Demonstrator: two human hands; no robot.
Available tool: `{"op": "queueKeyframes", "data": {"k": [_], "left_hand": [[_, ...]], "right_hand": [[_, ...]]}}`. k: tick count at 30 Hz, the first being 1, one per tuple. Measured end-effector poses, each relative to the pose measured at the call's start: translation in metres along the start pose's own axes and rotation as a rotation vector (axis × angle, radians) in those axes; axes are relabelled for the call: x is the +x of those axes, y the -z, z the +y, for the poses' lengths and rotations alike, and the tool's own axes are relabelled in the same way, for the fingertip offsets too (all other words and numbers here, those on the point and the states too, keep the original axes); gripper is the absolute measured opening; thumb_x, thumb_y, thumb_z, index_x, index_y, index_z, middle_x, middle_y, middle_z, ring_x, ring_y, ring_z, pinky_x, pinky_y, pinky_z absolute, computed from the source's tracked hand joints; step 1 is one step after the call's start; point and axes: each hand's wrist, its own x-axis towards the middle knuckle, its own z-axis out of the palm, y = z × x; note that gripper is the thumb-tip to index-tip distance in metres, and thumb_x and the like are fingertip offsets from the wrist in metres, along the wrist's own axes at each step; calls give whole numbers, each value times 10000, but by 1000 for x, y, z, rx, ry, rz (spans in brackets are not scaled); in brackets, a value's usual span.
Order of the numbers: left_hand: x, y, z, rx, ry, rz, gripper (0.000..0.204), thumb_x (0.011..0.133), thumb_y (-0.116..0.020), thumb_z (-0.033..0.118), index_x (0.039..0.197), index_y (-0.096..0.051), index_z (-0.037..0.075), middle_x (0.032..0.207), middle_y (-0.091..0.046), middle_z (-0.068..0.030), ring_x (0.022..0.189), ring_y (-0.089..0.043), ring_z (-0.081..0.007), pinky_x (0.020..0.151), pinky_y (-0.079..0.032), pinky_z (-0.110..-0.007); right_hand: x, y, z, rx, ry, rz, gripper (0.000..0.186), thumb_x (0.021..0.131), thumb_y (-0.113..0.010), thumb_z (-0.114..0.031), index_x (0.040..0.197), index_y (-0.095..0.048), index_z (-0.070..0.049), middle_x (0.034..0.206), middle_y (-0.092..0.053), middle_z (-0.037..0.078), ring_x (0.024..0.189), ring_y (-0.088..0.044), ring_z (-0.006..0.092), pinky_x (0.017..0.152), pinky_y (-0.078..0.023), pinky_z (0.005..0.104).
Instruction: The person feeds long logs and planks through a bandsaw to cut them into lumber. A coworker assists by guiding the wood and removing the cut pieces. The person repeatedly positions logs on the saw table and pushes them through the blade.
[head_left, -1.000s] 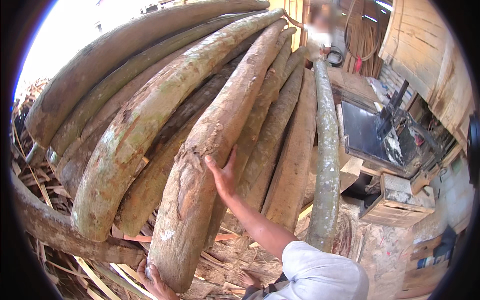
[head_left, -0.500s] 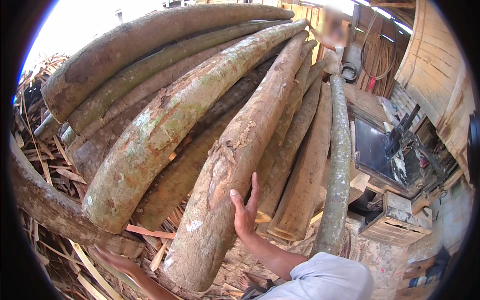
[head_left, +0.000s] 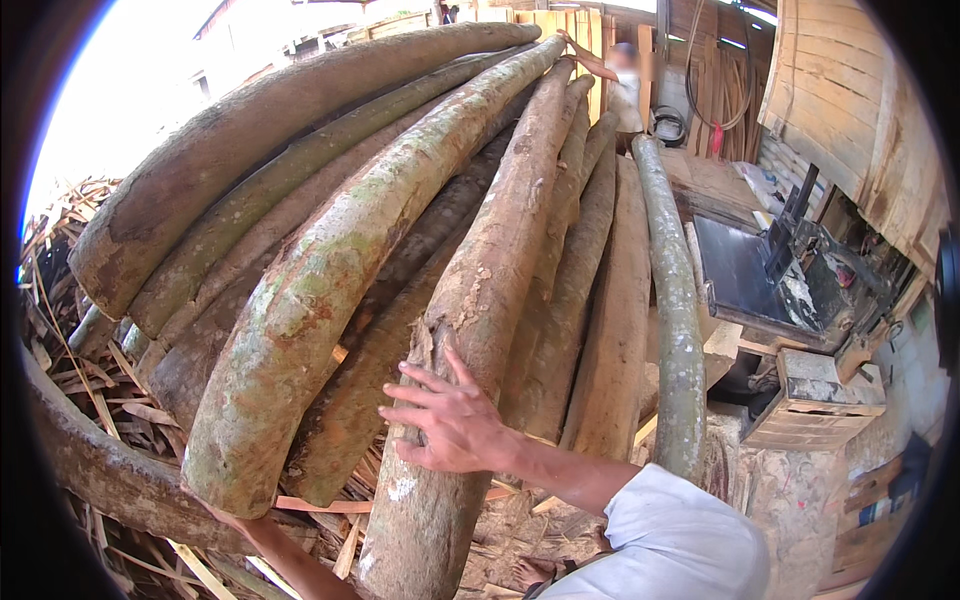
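My right hand (head_left: 452, 424) lies spread across the top of a thick brown log (head_left: 485, 285), near its close end, beside a patch of torn bark. My left hand (head_left: 232, 520) is at the lower end of the mossy, pale-spotted log (head_left: 315, 280) to the left. Its fingers are hidden under or behind that end, so their grip does not show. Both logs lean lengthwise on the pile, their narrow ends toward the back. There another person's hand (head_left: 568, 42) reaches to the far tip of the mossy log.
Several more logs (head_left: 300, 90) lie at the left, and a slim spotted log (head_left: 672, 300) at the right. A curved log (head_left: 120, 475) crosses the wood scraps (head_left: 110, 400) at lower left. A metal-topped machine (head_left: 740, 265) and a wooden box (head_left: 815, 400) stand at the right.
My right hand has moved from the brown log's right side onto its top. My left hand has gone from open air to the mossy log's near end. The view has shifted slightly.
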Motion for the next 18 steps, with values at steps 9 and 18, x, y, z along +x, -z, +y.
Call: {"op": "queueKeyframes", "data": {"k": [9, 18], "left_hand": [[-7, 1, 58, 495, -502, -142, 596, 887, -456, 445, 1388, -405, 127, 1484, -319, -203, 1346, -347, -372, 1109, -282, -518], [3, 1, 57, 386, -293, -88, 523, 928, -405, 407, 1340, -447, 88, 1447, -388, -189, 1327, -366, -355, 1095, -309, -497]], "right_hand": [[-82, -7, 21, 175, 5, 365, 346, 840, -487, -412, 1004, -717, -211, 1197, -630, -13, 1245, -479, 231, 1157, -33, 538], [-234, -81, 19, 657, -783, 808, 696, 871, -488, -562, 1272, -306, -24, 1314, -270, 157, 1339, -207, 273, 1108, -149, 456]]}}
